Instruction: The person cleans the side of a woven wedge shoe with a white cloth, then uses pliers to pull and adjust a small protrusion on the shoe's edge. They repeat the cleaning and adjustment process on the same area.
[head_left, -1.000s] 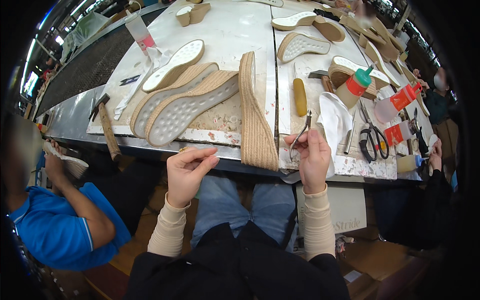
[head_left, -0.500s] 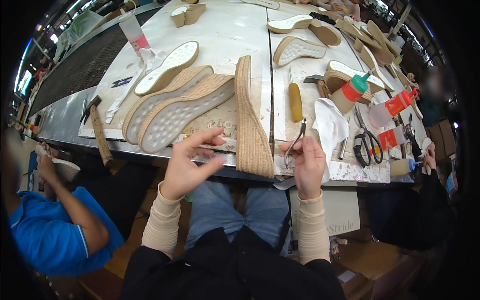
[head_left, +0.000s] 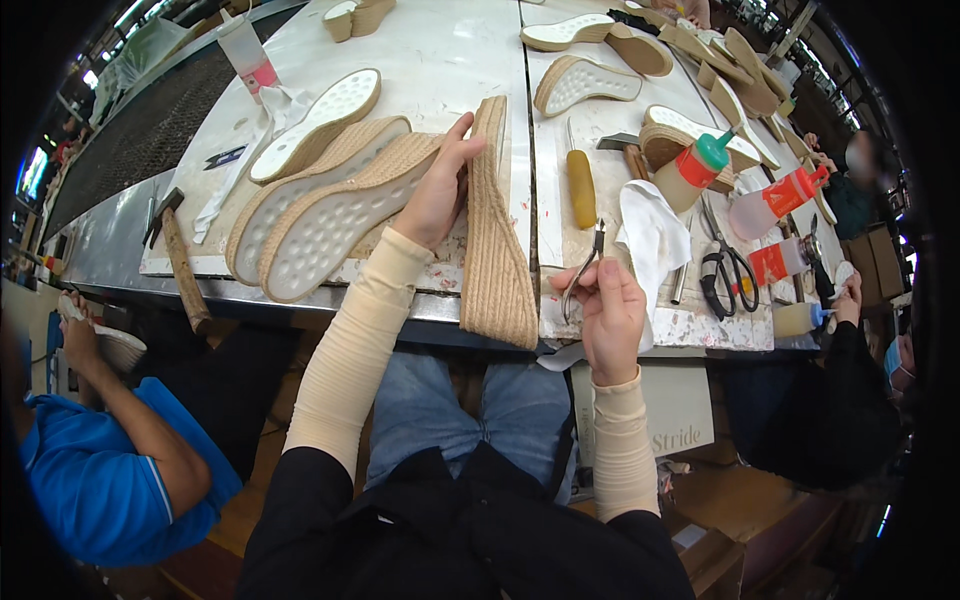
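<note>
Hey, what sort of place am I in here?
Probably a shoe workshop or factory: rope-sided shoe soles are spread over the bench, alongside squeeze bottles and a hammer.

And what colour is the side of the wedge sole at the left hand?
The wedge sole has a tan, rope-textured side, seen best in the head view.

The wide fisheye view looks down and forward from the person's head, over the lap (head_left: 425, 408) to the worktop (head_left: 440, 62). It frames the left fingers (head_left: 453, 140) and right fingers (head_left: 611, 283) from fairly near.
</note>
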